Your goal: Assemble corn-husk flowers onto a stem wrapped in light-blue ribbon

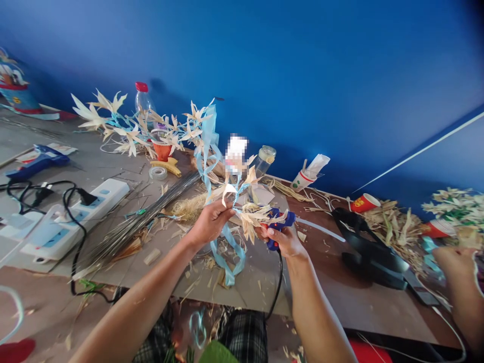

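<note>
My left hand is closed around a stem of pale dried-leaf flowers wrapped with light blue ribbon, which trails down below the hand. My right hand grips a blue hot glue gun, its nozzle pointing left into the flower cluster. A translucent glue stick sticks out behind the gun, and its black cord drops off the table edge. Both hands hover just above the table.
A bundle of thin wires, white power strips, another glue gun, a tape roll, finished flower sprays, bottles, paper cups and leaf scraps cover the table. Another person's arm enters at right, near a black device.
</note>
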The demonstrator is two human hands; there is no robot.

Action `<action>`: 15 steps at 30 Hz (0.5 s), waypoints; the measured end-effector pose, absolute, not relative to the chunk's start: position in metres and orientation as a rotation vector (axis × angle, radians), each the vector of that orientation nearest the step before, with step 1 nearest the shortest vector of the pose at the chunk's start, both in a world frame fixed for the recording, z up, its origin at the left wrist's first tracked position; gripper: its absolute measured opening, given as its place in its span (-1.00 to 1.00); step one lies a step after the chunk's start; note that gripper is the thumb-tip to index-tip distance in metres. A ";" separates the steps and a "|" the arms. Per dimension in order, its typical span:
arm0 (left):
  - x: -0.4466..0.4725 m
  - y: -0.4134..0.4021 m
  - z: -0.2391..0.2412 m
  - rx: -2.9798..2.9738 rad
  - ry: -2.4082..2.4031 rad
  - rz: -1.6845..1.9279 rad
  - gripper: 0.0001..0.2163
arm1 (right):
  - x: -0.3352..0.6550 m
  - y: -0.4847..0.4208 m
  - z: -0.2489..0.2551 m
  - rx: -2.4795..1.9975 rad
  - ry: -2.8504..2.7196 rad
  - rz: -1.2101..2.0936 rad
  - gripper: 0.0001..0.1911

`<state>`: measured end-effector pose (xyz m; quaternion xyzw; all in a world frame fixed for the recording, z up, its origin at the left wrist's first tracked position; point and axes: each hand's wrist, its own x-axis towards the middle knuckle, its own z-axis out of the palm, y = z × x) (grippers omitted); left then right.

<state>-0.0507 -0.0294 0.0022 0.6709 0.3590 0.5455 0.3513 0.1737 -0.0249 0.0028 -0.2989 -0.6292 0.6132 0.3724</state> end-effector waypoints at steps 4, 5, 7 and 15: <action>-0.051 -0.031 0.005 1.753 0.945 1.395 -0.69 | 0.175 -0.024 0.000 -0.801 -1.637 1.554 -0.65; -0.051 -0.031 0.006 1.751 0.946 1.392 -0.70 | 0.175 -0.024 0.000 -0.817 -1.642 1.551 -0.65; -0.051 -0.031 0.007 1.745 0.942 1.393 -0.70 | 0.176 -0.023 -0.002 -0.842 -1.645 1.552 -0.64; -0.050 -0.031 0.004 1.725 0.960 1.386 -0.70 | 0.175 -0.022 -0.001 -0.812 -1.675 1.519 -0.61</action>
